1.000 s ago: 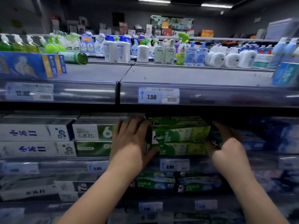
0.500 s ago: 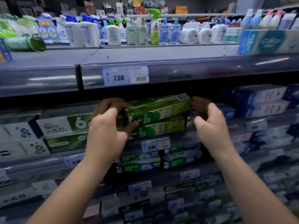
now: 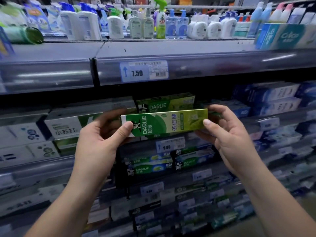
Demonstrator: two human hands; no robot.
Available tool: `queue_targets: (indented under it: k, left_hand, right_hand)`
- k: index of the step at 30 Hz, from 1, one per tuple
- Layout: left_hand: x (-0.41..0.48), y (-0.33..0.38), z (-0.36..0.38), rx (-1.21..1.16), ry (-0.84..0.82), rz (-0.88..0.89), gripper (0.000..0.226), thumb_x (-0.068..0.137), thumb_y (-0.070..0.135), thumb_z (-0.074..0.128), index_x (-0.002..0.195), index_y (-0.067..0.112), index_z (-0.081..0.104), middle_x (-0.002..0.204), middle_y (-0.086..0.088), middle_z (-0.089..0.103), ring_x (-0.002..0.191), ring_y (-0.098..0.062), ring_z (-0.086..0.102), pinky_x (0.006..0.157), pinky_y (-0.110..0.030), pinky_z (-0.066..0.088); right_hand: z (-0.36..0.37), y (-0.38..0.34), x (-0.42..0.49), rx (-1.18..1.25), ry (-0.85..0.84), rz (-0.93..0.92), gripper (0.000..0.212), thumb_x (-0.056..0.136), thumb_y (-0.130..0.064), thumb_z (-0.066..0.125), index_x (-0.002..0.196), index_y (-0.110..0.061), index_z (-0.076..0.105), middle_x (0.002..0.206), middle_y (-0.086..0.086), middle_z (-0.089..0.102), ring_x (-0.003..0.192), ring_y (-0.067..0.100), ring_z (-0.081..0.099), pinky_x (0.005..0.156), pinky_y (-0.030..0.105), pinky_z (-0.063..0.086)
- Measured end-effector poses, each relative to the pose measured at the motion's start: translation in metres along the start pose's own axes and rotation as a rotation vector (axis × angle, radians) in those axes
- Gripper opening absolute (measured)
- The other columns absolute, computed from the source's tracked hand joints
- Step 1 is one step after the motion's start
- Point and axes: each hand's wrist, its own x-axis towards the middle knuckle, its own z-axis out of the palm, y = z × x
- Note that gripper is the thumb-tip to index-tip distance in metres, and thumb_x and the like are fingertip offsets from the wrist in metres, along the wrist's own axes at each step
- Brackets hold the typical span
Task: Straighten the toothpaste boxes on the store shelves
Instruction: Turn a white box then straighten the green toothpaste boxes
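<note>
A green Darlie toothpaste box [image 3: 164, 123] is held level in front of the second shelf, its printed face toward me. My left hand [image 3: 100, 139] grips its left end, thumb on the front. My right hand [image 3: 227, 134] grips the right end the same way. Behind it another green Darlie box [image 3: 165, 103] lies on the shelf. White and green toothpaste boxes [image 3: 65, 127] sit to the left, blue ones [image 3: 273, 100] to the right.
The shelf above [image 3: 171, 53] carries soap and cleaner bottles [image 3: 147, 23] and a 7.50 price tag [image 3: 144, 71]. Lower shelves hold more Darlie boxes [image 3: 148, 168] and several price tags. A green can [image 3: 24, 35] lies on its side at the upper left.
Both hands have drawn one green Darlie box out of the stack and toward me. The view has tilted and shifted right, so the shelves now appear lower and closer.
</note>
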Motion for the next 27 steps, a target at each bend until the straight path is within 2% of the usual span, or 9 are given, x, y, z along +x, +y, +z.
queue_targets:
  k: [6, 9, 11, 14, 17, 20, 23, 27]
  left_hand:
    - [-0.006, 0.001, 0.005, -0.072, 0.115, -0.021, 0.038, 0.073, 0.030, 0.076, 0.109, 0.022, 0.067, 0.101, -0.003, 0.077, 0.096, -0.019, 0.075, 0.087, -0.038, 0.059]
    - [-0.011, 0.001, 0.015, -0.093, 0.162, -0.011, 0.041, 0.071, 0.028, 0.077, 0.109, 0.015, 0.065, 0.105, -0.005, 0.076, 0.100, -0.020, 0.074, 0.090, -0.039, 0.058]
    - [-0.014, 0.002, 0.025, -0.090, 0.193, -0.001, 0.035, 0.074, 0.025, 0.076, 0.105, 0.013, 0.067, 0.095, -0.001, 0.077, 0.095, -0.017, 0.074, 0.089, -0.038, 0.058]
    - [-0.021, 0.003, 0.040, -0.131, 0.264, 0.004, 0.026, 0.074, 0.023, 0.075, 0.098, 0.013, 0.070, 0.084, 0.002, 0.076, 0.085, -0.015, 0.074, 0.086, -0.036, 0.058]
    - [-0.029, 0.001, 0.054, -0.168, 0.308, 0.000, 0.023, 0.073, 0.018, 0.074, 0.094, 0.012, 0.072, 0.083, -0.001, 0.077, 0.081, -0.017, 0.074, 0.081, -0.032, 0.058]
    - [-0.037, 0.004, 0.068, -0.180, 0.339, 0.009, 0.021, 0.071, 0.014, 0.074, 0.092, 0.013, 0.074, 0.083, -0.001, 0.078, 0.080, -0.015, 0.074, 0.075, -0.025, 0.059]
    - [-0.043, 0.007, 0.078, -0.168, 0.391, 0.033, 0.019, 0.069, 0.015, 0.075, 0.087, 0.016, 0.076, 0.084, -0.003, 0.078, 0.080, -0.016, 0.074, 0.076, -0.027, 0.060]
    - [-0.046, 0.012, 0.087, -0.146, 0.431, 0.019, 0.021, 0.071, 0.018, 0.076, 0.091, 0.012, 0.075, 0.086, -0.007, 0.078, 0.081, -0.020, 0.074, 0.078, -0.032, 0.060]
  right_hand:
    - [-0.005, -0.003, 0.011, 0.039, -0.051, 0.000, 0.023, 0.078, -0.024, 0.066, 0.101, -0.028, 0.067, 0.101, -0.002, 0.074, 0.103, 0.020, 0.069, 0.085, 0.035, 0.058]
    - [-0.014, -0.002, 0.021, 0.058, -0.063, 0.026, 0.030, 0.075, -0.028, 0.070, 0.104, -0.021, 0.067, 0.103, 0.003, 0.074, 0.102, 0.022, 0.070, 0.082, 0.032, 0.058]
    - [-0.023, -0.001, 0.028, 0.045, -0.076, 0.045, 0.045, 0.069, -0.040, 0.077, 0.107, -0.017, 0.068, 0.108, 0.009, 0.073, 0.103, 0.026, 0.070, 0.083, 0.033, 0.058]
    - [-0.036, 0.000, 0.038, 0.077, -0.091, 0.088, 0.071, 0.051, -0.057, 0.089, 0.106, -0.016, 0.070, 0.112, 0.013, 0.072, 0.102, 0.026, 0.072, 0.083, 0.034, 0.059]
    - [-0.049, 0.000, 0.042, 0.125, -0.135, 0.097, 0.071, 0.050, -0.055, 0.090, 0.105, -0.013, 0.071, 0.113, 0.014, 0.073, 0.104, 0.027, 0.071, 0.083, 0.034, 0.059]
    - [-0.062, -0.001, 0.042, 0.162, -0.192, 0.102, 0.054, 0.060, -0.040, 0.083, 0.104, -0.011, 0.071, 0.110, 0.014, 0.074, 0.105, 0.028, 0.071, 0.083, 0.033, 0.059]
    - [-0.070, -0.005, 0.044, 0.167, -0.210, 0.102, 0.048, 0.064, -0.032, 0.075, 0.104, -0.006, 0.069, 0.107, 0.015, 0.075, 0.104, 0.030, 0.071, 0.081, 0.032, 0.059]
    - [-0.076, -0.008, 0.048, 0.199, -0.181, 0.119, 0.048, 0.065, -0.031, 0.077, 0.103, -0.003, 0.068, 0.105, 0.021, 0.073, 0.103, 0.035, 0.070, 0.078, 0.030, 0.060]
